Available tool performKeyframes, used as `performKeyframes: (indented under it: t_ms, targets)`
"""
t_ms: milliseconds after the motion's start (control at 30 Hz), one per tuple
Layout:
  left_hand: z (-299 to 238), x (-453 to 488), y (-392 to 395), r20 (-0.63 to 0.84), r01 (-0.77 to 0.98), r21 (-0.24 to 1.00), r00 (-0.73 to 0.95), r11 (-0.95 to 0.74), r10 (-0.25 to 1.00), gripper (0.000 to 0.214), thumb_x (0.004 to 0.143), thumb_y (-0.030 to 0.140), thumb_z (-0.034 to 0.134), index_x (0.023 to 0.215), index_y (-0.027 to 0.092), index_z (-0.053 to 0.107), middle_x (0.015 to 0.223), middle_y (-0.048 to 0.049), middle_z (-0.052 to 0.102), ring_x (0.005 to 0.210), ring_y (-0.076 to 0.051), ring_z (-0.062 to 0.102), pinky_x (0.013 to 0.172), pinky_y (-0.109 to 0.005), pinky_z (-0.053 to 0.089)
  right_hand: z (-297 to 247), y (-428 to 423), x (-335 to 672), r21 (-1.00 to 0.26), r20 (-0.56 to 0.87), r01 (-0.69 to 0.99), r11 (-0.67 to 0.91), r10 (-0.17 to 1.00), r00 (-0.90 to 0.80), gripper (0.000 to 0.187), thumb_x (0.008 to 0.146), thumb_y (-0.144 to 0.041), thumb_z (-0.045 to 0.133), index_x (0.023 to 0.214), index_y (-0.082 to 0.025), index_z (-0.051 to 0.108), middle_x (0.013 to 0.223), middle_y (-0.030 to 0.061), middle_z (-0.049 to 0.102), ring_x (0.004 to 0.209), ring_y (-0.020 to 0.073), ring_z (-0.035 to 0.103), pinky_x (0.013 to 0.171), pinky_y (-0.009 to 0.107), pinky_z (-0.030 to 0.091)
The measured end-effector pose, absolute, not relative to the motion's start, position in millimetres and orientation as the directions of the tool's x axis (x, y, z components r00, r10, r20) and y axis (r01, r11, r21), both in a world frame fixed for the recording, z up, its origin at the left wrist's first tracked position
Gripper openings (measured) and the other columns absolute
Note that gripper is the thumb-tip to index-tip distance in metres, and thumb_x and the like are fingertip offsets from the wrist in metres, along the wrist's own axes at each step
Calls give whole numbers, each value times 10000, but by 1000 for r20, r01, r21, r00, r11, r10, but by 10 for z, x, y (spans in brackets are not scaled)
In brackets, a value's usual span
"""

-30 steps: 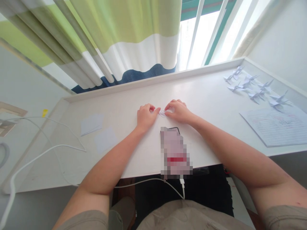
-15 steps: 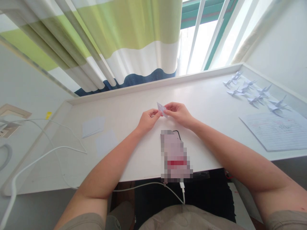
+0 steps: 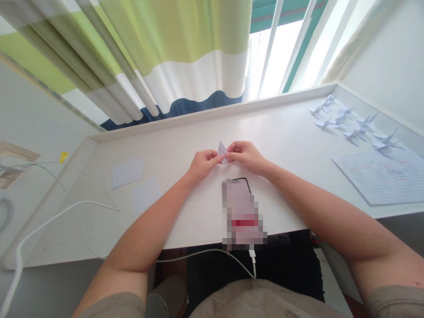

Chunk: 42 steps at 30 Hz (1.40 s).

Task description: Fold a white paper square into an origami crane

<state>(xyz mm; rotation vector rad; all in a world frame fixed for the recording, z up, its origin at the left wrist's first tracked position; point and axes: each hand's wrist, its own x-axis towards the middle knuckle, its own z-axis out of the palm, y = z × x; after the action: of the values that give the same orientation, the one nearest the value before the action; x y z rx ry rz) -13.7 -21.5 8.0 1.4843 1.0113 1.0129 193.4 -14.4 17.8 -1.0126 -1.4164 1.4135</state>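
Observation:
A small folded piece of white paper (image 3: 222,151) is held just above the white desk (image 3: 281,132), pinched between both hands. My left hand (image 3: 202,163) grips its left side with thumb and fingertips closed. My right hand (image 3: 247,155) pinches its right side, fingers curled. The paper stands up as a pointed shape between the fingertips. A phone (image 3: 243,211) lies on the desk just in front of the hands, near the front edge.
Several folded paper cranes (image 3: 356,123) sit at the far right, beside a lined sheet (image 3: 384,176). Two blank paper squares (image 3: 127,172) lie at the left. White cables (image 3: 66,207) cross the left side and run to the phone. A striped curtain hangs behind the desk.
The folded paper was pressed flat on the desk under both hands; now it is lifted and held upright between the fingertips. It has turned slightly since half a second ago.

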Motion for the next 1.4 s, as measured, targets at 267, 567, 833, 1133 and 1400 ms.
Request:
performKeyframes:
  t_ms: [267, 567, 833, 1133, 1400]
  targets:
    - [63, -147, -200, 141, 191, 960, 310, -206, 940, 416, 871, 598, 811, 829, 186, 781, 818, -61, 789, 738, -175, 686, 738, -309, 523, 192, -170, 1933, -995, 83, 32, 99, 936, -342, 219, 820, -405, 846, 860, -201, 775, 844, 46, 799, 733, 172, 708, 719, 318, 587]
    - [92, -93, -227, 155, 257, 940, 260, -223, 953, 396, 915, 569, 732, 768, 201, 727, 753, -40, 731, 729, -182, 636, 729, -318, 505, 180, -157, 1921, -980, 100, 132, 147, 946, -307, 268, 911, -416, 740, 755, -199, 734, 689, 38, 746, 677, 169, 688, 696, 312, 552]
    - [115, -45, -266, 182, 229, 945, 219, -232, 959, 462, 916, 649, 734, 781, 210, 683, 749, -35, 718, 730, -180, 663, 747, -320, 538, 196, -165, 1880, -975, 146, 116, 188, 943, -299, 352, 901, -520, 752, 758, -201, 710, 701, 27, 728, 657, 158, 666, 663, 299, 559]
    - [130, -33, -253, 207, 146, 961, 188, -235, 960, 336, 917, 505, 722, 737, 228, 662, 733, -8, 687, 746, -177, 636, 789, -333, 558, 227, -199, 1855, -979, 157, 77, 187, 943, -292, 338, 869, -513, 785, 752, -213, 681, 687, 19, 709, 651, 162, 663, 670, 312, 577]
    - [141, -42, -274, 225, 209, 944, 160, -256, 961, 310, 932, 404, 633, 680, 223, 637, 702, -2, 675, 735, -178, 623, 802, -334, 536, 247, -203, 1878, -978, 151, 88, 187, 938, -311, 272, 849, -434, 762, 703, -212, 699, 653, 20, 711, 635, 159, 644, 661, 312, 576]
